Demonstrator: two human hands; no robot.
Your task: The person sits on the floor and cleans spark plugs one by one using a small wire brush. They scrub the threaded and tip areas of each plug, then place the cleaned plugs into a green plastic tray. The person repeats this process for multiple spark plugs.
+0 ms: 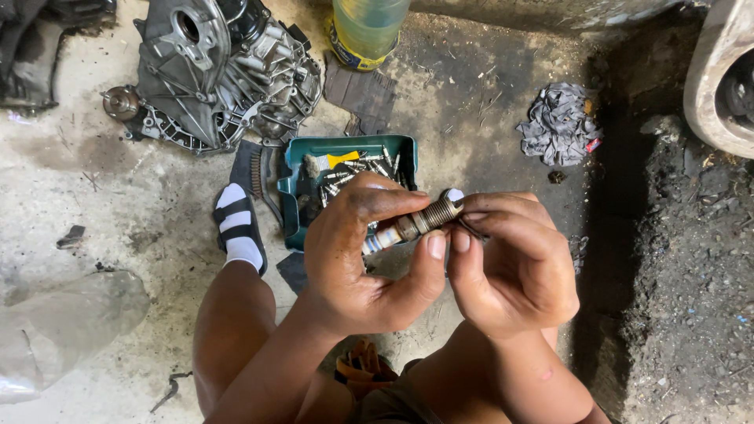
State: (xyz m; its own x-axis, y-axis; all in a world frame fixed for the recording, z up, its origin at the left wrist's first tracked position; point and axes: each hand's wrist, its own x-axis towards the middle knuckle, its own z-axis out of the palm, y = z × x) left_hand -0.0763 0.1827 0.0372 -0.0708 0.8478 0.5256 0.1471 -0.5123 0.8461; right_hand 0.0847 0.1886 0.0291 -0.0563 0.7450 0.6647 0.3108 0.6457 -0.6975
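One spark plug, two hands

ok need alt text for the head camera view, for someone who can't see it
Seen from above, a person's left hand and right hand together hold a threaded spark plug over a dirty concrete floor. Behind it sits a green tray of bolts, with a metal gearbox housing and a crumpled rag farther off.
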